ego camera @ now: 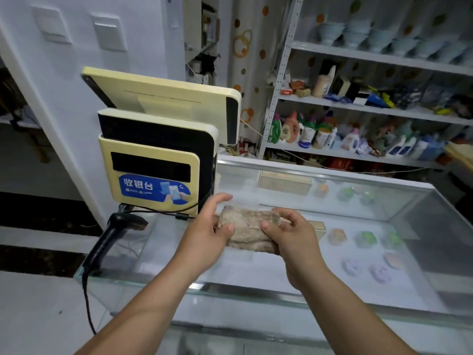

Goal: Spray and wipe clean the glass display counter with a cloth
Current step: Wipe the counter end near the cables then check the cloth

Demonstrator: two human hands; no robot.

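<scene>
Both of your hands hold the folded cloth (247, 228) in the air above the glass surface (256, 267), just in front of the cash register terminal (153, 155). Your left hand (210, 224) pinches the cloth's left end, with the thumb on the near face and the fingers reaching behind. Your right hand (294, 237) has its fingers curled round the right end. The cloth appears clear of the glass, though the angle does not settle this.

Step in hand, as a judgement: you are folding or readying the cloth, and wiping has not begun. No spray bottle shows in either hand or on the surface, and whether the glass is already wetted cannot be told.

The next move calls for freeing one hand to spray, or for laying the cloth flat on the glass and drawing it across in strokes. Keep it away from the terminal's cables and from the barcode scanner (112, 234), which stands at the left corner.

The surface is the clear top of a display case. Through it you see small coloured goods (366, 238) and a pale box (284, 181) on shelves below. Behind stands metal shelving (358, 103) stocked with bottles and packets. To the left is a white wall with switch plates (110, 32).
</scene>
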